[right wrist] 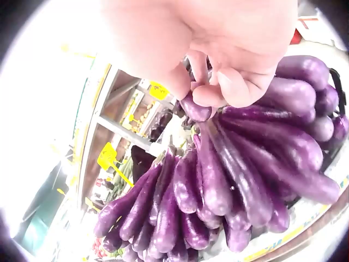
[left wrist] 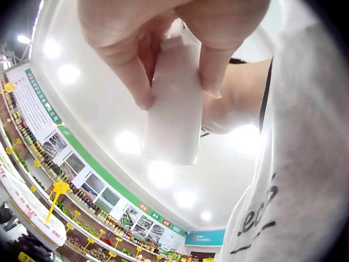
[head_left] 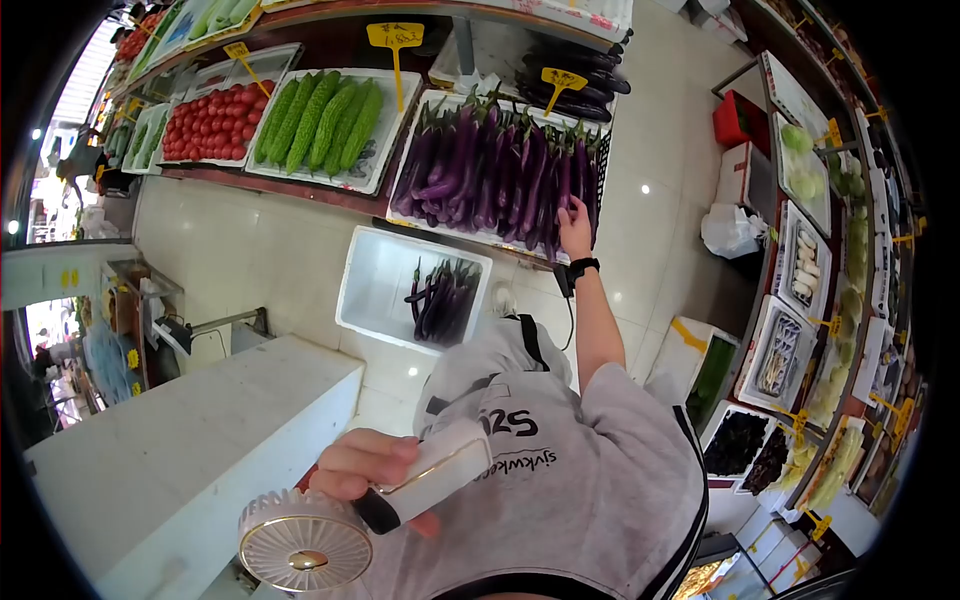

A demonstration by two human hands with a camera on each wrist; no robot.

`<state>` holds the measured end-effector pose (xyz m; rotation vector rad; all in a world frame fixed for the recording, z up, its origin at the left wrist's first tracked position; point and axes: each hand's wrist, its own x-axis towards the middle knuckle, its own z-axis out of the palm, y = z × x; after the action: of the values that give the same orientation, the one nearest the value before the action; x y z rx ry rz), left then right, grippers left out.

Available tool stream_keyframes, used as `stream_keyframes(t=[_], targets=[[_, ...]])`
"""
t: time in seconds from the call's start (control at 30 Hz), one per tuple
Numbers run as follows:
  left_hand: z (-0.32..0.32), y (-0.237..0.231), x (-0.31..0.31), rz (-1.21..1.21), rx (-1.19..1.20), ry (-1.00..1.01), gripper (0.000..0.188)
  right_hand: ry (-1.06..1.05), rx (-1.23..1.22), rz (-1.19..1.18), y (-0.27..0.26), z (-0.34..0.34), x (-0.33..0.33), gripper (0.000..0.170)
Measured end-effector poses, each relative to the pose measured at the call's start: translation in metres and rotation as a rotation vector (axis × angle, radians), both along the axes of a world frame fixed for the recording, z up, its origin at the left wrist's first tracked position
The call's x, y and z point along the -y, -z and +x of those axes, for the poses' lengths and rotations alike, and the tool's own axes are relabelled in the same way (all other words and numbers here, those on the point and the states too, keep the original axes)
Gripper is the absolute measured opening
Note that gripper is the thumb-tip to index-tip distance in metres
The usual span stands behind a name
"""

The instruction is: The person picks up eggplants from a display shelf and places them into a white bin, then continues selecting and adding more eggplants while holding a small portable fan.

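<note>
My right hand (head_left: 575, 232) reaches to the right end of a row of long purple eggplants (head_left: 480, 170) in a white display tray (head_left: 402, 218). In the right wrist view its curled fingers grip one eggplant (right wrist: 196, 111) by the end, while other eggplants (right wrist: 240, 169) fan out beneath. Close to my chest, my left hand (head_left: 365, 465) holds a white handheld fan (head_left: 435, 472), its round head pointing down and left. Only the pale handle (left wrist: 174, 109), pinched between thumb and fingers, shows in the left wrist view.
A white foam box (head_left: 370, 270) on the tiled floor holds several darker eggplants (head_left: 450, 305). Left of the eggplant tray sit bitter melons (head_left: 318, 122) and tomatoes (head_left: 212, 124). A white counter (head_left: 200, 440) stands at left; vegetable shelves (head_left: 800, 270) run along the right.
</note>
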<state>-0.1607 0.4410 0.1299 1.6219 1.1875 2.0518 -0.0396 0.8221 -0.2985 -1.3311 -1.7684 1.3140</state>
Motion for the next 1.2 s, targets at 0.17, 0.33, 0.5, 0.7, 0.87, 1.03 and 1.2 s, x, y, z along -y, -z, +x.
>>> stream_keyframes(t=[0.17, 0.33, 0.5, 0.7, 0.87, 1.03, 1.2], targets=[[0.002, -0.007, -0.009, -0.021, 0.016, 0.058, 0.098, 0.177, -0.061, -0.381, 0.052, 0.012, 0.012, 0.054], [0.007, -0.006, -0.018, -0.023, 0.029, 0.07, 0.097, 0.181, 0.261, -0.193, 0.043, 0.003, 0.014, 0.054], [0.007, -0.009, -0.02, -0.066, 0.023, 0.119, 0.097, -0.131, 0.809, 0.079, 0.022, 0.0, 0.006, 0.042], [0.012, -0.008, -0.025, -0.061, 0.022, 0.091, 0.097, 0.115, 0.695, 0.132, -0.045, -0.001, 0.026, 0.026], [0.016, -0.001, -0.027, -0.037, 0.039, 0.05, 0.099, 0.352, 0.449, -0.123, 0.037, 0.035, 0.057, 0.035], [0.018, 0.0, -0.03, -0.045, 0.051, 0.054, 0.097, 0.285, 0.426, -0.288, 0.076, 0.051, 0.086, 0.05], [0.021, -0.002, -0.036, -0.064, 0.035, 0.066, 0.095, 0.27, 0.292, -0.128, 0.108, 0.045, 0.077, 0.051]])
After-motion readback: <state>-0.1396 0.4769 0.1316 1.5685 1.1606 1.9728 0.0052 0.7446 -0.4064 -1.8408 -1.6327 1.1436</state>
